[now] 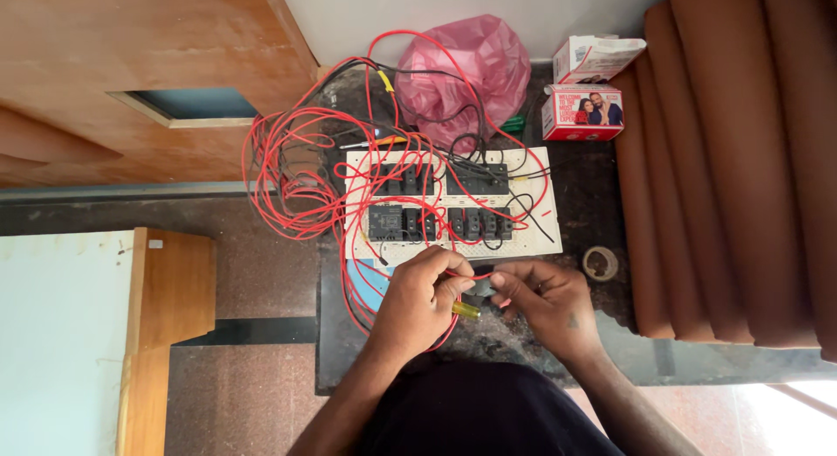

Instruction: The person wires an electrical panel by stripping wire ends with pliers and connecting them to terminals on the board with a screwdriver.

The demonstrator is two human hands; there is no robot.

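Observation:
My left hand (417, 301) grips a screwdriver with a yellow handle (466, 310) and pinches a red wire (453, 274). My right hand (547, 301) holds a small black switch part (482, 287) between thumb and fingers. The two hands meet just in front of a white switch board (540, 238) that carries several black switches (475, 222) and black and red wiring. The screwdriver's tip is hidden between my fingers.
A tangle of red wire (288, 173) spreads left of the board. A pink plastic bag (462, 68) and two small cardboard boxes (582, 112) lie behind it. A roll of tape (600, 263) sits to the right on the dark stone counter (593, 194). Brown curtain folds (741, 159) hang at right.

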